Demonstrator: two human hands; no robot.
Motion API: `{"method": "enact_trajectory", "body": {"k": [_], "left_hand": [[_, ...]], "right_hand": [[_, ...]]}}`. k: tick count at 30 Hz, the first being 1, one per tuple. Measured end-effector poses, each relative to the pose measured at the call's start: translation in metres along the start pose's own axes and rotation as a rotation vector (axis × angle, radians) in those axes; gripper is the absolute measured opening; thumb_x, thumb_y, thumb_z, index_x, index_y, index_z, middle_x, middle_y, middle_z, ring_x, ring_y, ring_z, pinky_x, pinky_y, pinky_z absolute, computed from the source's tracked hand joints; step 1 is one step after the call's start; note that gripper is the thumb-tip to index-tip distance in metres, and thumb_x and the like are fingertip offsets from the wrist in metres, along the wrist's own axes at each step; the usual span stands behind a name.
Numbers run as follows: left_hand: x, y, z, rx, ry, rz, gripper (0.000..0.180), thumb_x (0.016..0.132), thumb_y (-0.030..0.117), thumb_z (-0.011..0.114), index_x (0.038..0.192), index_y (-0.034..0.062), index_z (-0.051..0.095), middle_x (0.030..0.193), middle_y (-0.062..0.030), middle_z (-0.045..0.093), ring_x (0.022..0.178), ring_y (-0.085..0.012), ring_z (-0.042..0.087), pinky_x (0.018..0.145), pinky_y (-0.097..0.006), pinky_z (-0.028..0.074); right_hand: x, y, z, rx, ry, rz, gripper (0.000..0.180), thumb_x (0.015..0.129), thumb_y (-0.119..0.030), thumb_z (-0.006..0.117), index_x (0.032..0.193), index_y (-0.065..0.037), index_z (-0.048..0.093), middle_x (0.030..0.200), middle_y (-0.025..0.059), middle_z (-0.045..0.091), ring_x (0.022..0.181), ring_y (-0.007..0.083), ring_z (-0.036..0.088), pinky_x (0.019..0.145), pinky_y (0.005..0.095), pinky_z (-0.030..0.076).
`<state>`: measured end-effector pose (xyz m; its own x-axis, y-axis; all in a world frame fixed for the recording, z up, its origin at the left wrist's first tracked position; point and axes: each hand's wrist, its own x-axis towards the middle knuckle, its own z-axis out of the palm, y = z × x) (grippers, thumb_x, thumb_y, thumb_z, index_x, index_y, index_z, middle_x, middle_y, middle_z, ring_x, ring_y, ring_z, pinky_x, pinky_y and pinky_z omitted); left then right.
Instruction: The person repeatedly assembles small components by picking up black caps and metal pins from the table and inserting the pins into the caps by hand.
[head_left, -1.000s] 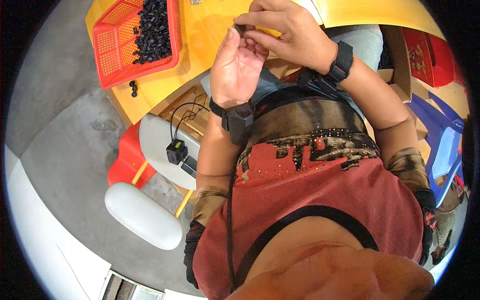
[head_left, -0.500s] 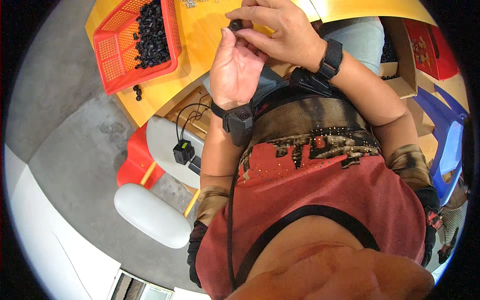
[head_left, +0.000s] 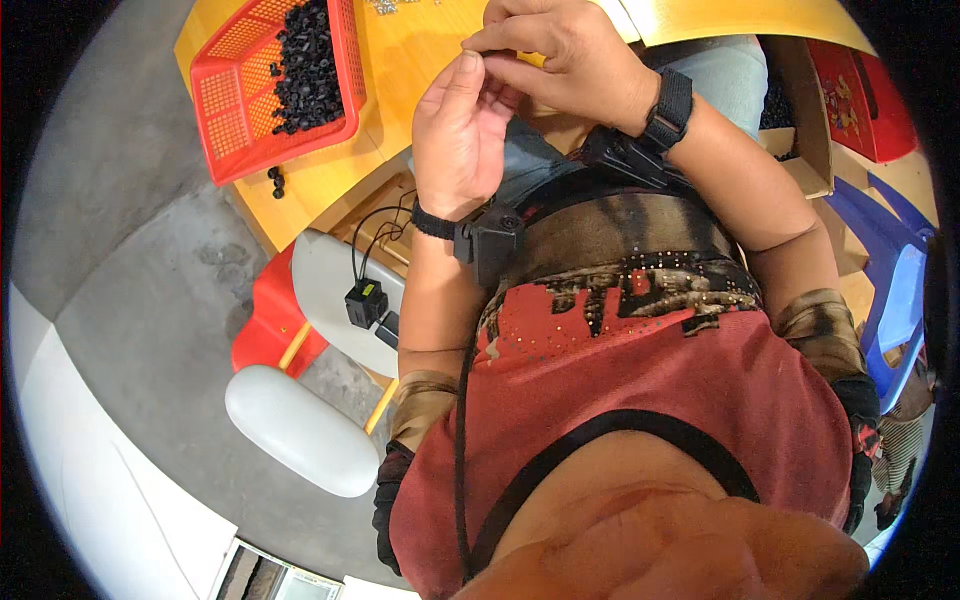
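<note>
My left hand [head_left: 460,135] is palm up over the table edge, its thumb and fingers brought together. From the right, my right hand [head_left: 570,60] meets it with its thumb and forefinger pinched at the left fingertips. Between them is a small black round part, now almost wholly covered by the fingers; only a dark sliver shows. Left of my hands, a red plastic basket [head_left: 352,118] holds a heap of black parts [head_left: 308,75] of a similar kind.
The yellow table [head_left: 395,100] bears small silvery pieces [head_left: 385,5] at the far edge and a few loose black parts [head_left: 276,183] by the basket. A grey-and-red chair [head_left: 300,430] is at left, with a black cabled box [head_left: 366,303]. At right stand a cardboard box [head_left: 815,120] and blue stool [head_left: 895,290].
The black part showed between my fingertips before and is now covered. My left hand has shifted slightly left, its thumb now pressing up against the right fingertips.
</note>
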<state>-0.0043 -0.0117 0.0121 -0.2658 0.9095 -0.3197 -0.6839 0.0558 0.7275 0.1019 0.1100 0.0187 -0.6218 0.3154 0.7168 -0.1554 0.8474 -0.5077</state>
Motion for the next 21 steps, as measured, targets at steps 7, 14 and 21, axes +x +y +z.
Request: {"method": "enact_trajectory", "body": {"k": [7,14,21], "left_hand": [[0.002,0.001,0.005,-0.231,-0.035,0.019,0.03,0.096,0.022,0.049,0.117,0.0006,0.052,0.114,-0.0092,0.056,0.106,-0.0187,0.053,0.094,-0.036,0.042],[0.001,0.003,0.012,-0.263,-0.082,0.004,0.033,0.097,0.023,0.045,0.121,0.0011,0.05,0.117,-0.0091,0.055,0.108,-0.0203,0.051,0.096,-0.037,0.04],[0.0,0.005,0.002,-0.075,-0.047,0.046,0.035,0.095,0.021,0.047,0.124,0.0008,0.047,0.126,-0.0094,0.051,0.119,-0.0211,0.046,0.105,-0.039,0.034]], "right_hand": [[0.014,-0.021,-0.01,0.132,-0.018,0.277,0.018,0.073,-0.004,0.067,0.09,0.0,0.064,0.083,0.0131,0.056,0.077,0.0291,0.056,0.067,0.0347,0.047],[0.005,0.002,0.008,0.034,0.169,-0.097,0.014,0.073,-0.003,0.067,0.087,0.0,0.064,0.081,0.0126,0.055,0.076,0.0284,0.057,0.066,0.0342,0.047],[0.015,-0.016,-0.006,0.159,0.037,0.161,0.014,0.071,-0.002,0.068,0.084,0.0,0.064,0.08,0.0125,0.055,0.075,0.0286,0.056,0.065,0.0342,0.047]]}}
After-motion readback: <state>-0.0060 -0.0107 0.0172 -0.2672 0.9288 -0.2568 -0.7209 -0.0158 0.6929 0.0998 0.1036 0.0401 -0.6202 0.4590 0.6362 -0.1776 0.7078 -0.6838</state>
